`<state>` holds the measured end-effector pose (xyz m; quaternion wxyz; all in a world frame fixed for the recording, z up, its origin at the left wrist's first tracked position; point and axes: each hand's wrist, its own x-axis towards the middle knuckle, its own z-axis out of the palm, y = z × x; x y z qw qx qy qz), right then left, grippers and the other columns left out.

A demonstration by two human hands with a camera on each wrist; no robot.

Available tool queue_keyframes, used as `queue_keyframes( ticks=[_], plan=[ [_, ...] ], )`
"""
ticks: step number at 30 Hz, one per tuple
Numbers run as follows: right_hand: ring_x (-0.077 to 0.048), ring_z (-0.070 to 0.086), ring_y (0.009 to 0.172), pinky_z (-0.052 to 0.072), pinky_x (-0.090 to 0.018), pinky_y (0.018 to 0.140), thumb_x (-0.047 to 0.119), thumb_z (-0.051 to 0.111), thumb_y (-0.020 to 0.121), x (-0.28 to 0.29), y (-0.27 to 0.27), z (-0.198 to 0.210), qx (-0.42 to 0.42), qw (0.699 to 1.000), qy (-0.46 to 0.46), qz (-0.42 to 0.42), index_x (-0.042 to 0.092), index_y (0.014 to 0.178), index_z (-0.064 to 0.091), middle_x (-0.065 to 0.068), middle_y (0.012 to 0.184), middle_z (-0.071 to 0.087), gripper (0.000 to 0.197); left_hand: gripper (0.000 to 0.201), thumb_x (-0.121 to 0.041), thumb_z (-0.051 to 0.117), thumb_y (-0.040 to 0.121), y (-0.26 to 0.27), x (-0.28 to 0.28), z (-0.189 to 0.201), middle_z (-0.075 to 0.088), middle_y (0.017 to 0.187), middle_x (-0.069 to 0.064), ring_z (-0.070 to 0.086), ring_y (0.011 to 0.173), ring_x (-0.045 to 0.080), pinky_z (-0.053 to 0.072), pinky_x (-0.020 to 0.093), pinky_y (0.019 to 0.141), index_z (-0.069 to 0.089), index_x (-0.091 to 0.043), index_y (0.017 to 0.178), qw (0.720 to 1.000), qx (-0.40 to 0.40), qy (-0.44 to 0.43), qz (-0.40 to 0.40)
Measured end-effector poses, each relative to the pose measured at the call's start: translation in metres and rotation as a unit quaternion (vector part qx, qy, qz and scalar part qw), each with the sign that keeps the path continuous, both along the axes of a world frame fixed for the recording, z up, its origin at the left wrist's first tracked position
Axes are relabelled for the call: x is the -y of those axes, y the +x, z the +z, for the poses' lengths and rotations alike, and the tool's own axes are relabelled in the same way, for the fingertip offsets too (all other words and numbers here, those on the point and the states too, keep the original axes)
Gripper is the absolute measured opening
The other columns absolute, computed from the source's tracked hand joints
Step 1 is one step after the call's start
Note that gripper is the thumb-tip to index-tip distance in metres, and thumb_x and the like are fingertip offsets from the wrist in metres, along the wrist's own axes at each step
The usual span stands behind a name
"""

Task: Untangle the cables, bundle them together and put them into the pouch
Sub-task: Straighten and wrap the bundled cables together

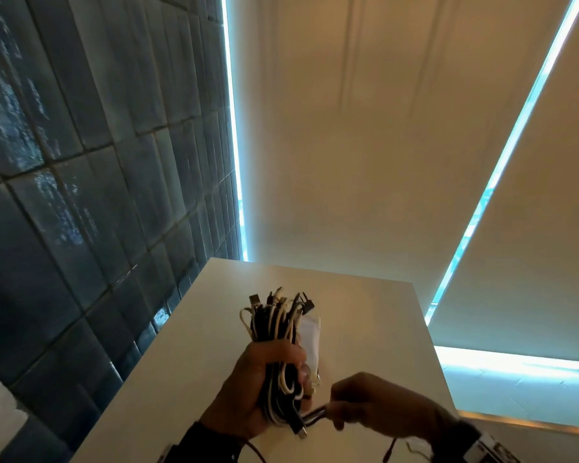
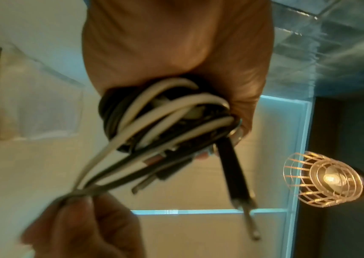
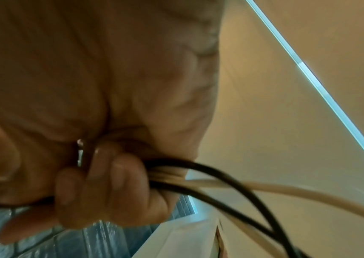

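here the left hand (image 1: 248,392) is wrapped around a bundle of black and white cables (image 1: 276,324), held upright above the white table (image 1: 375,329). the right hand (image 1: 375,409) pinches the loose cable ends low beside it. a white pouch (image 1: 310,332) sits just behind the bundle.

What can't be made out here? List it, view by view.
- Head view: the pouch is mostly hidden behind the cable bundle in the left hand; whether it is open cannot be told.
- Head view: the right hand covers where its cable ends lead.
- Left wrist view: the plugs are motion-blurred; types unreadable.
- Right wrist view: the cables run off the frame edge.
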<state>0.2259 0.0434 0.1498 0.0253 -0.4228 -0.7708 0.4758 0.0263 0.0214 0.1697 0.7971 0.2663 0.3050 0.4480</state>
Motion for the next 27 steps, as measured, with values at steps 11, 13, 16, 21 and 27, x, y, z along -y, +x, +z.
queue_keyframes(
  ticks=[11,13,16,21,27],
  plan=[
    [-0.008,0.066,0.074,0.055,-0.022,0.070,0.030,0.058,0.094,-0.020,-0.002,0.031,-0.024,0.974,0.225,-0.010,0.013,0.092,0.066,0.005,0.083,0.068,0.019,0.055,-0.002,0.063,0.063,0.006,0.004,-0.014,0.069,0.108,0.020,0.067,0.098,0.037,0.053,0.047,0.082,0.053,-0.002,0.117,0.992,-0.095,0.028,-0.076],
    [-0.010,0.068,0.073,0.058,-0.031,0.071,0.032,0.062,0.091,-0.024,0.000,0.037,-0.039,0.969,0.243,-0.001,0.026,0.086,0.066,0.008,0.081,0.070,0.008,0.049,-0.004,0.069,0.060,0.004,0.004,-0.016,0.069,0.099,0.018,0.065,0.084,0.032,0.051,0.039,0.073,0.056,0.004,0.106,0.990,-0.098,0.035,-0.092],
    [-0.011,0.068,0.067,0.057,-0.031,0.065,0.041,0.067,0.083,-0.029,0.001,0.043,-0.054,0.961,0.271,-0.005,0.040,0.077,0.057,0.009,0.075,0.070,0.012,0.042,-0.008,0.073,0.057,0.003,0.003,-0.017,0.063,0.084,0.017,0.058,0.072,0.028,0.048,0.035,0.066,0.060,0.004,0.095,0.992,-0.090,0.032,-0.084],
    [-0.011,0.067,0.068,0.056,-0.023,0.064,0.040,0.070,0.078,-0.046,0.013,0.048,-0.076,0.948,0.308,-0.027,0.020,0.082,0.069,0.006,0.077,0.070,0.020,0.035,0.000,0.065,0.065,-0.001,0.001,-0.016,0.054,0.072,0.015,0.056,0.055,0.022,0.048,0.028,0.052,0.065,0.005,0.100,0.992,-0.086,0.024,-0.088],
    [-0.006,0.056,0.061,0.042,-0.011,0.056,0.040,0.072,0.077,-0.058,0.021,0.051,-0.079,0.928,0.355,-0.077,0.016,0.075,0.071,0.008,0.064,0.061,0.025,0.023,0.002,0.065,0.058,-0.001,-0.001,-0.011,0.051,0.066,0.015,0.054,0.053,0.023,0.047,0.029,0.054,0.065,-0.001,0.081,0.992,-0.084,0.030,-0.087]
  ],
)
